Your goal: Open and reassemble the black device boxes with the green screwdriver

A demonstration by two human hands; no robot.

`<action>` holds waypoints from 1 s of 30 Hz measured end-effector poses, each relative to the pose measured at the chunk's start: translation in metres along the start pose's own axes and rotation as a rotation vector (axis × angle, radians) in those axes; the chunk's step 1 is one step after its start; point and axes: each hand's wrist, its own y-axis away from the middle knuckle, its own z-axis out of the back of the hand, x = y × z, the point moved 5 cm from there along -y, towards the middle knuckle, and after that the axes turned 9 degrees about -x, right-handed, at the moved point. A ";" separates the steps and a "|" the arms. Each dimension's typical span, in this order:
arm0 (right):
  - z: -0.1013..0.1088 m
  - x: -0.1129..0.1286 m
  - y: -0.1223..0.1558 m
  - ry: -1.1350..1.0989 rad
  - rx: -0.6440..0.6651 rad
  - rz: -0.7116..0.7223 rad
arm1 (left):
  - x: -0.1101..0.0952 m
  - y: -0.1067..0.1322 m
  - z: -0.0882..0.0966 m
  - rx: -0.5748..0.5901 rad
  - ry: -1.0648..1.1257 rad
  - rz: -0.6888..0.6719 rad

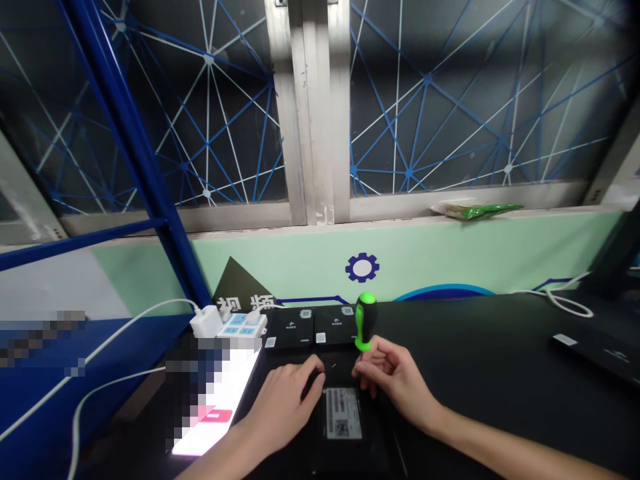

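My right hand point(393, 373) is closed around a screwdriver point(367, 321) just below its green and black handle. The screwdriver stands upright, and my fingers hide its shaft and tip. Under it lies a flat black device point(345, 457) with a white printed label point(343, 413) on its upper face. My left hand point(287, 400) rests at the device's left side, fingers bent and low on the surface, thumb and forefinger slightly apart. Nothing shows between them.
Two flat black boxes point(290, 327) lie side by side against the wall. A bright screen point(230, 393), a power strip point(243, 325) and white cables point(75, 427) are at the left. Another black device point(597, 357) lies far right. A green packet point(480, 211) rests on the window sill.
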 end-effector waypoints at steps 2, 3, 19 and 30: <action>-0.002 0.006 0.003 0.048 0.043 0.038 | -0.001 0.000 0.000 0.001 -0.002 0.000; -0.003 0.009 0.004 0.080 0.059 0.057 | -0.001 0.001 0.001 0.000 -0.005 0.000; 0.003 0.005 0.004 0.088 -0.083 0.104 | -0.001 0.001 0.002 0.001 -0.022 -0.001; 0.009 0.017 0.014 0.173 -0.131 0.304 | -0.002 0.002 0.002 0.003 0.001 -0.019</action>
